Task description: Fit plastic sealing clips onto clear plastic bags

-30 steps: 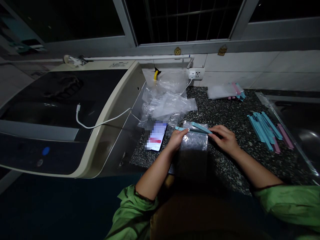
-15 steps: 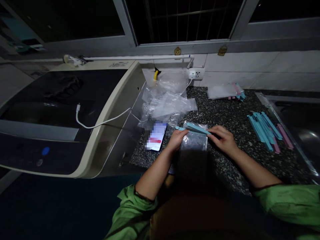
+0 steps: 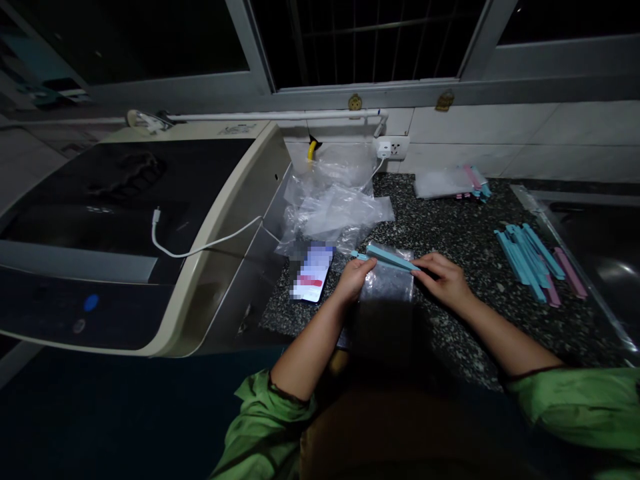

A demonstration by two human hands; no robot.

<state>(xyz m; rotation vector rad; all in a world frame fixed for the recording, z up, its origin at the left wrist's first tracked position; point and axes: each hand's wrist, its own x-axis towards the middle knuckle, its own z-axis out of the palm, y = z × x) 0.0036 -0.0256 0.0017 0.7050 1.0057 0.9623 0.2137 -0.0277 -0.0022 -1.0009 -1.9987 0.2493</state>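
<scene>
Clip, a long light-blue plastic strip [image 3: 391, 257], sits further left than a second ago, now across most of the clear plastic bag [image 3: 387, 287] at its top. Right hand [image 3: 443, 277] moved with it, fingertips pinching its right end; left hand [image 3: 353, 279] stays put, gripping the bag's edge and a second light-blue strip end [image 3: 359, 256]. Reads as better lined up, not clamped yet. Loose light-blue and pink plastic strips [image 3: 533, 263] on black speckled stone counter [image 3: 453, 227], right side.

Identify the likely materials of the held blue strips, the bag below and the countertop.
Held blue strips: probably plastic, matte, evenly coloured. Bag: seemingly clear plastic film, glossy, with wrinkled highlights. Countertop: seemingly smooth granite or imitation, dark and speckled.
</scene>
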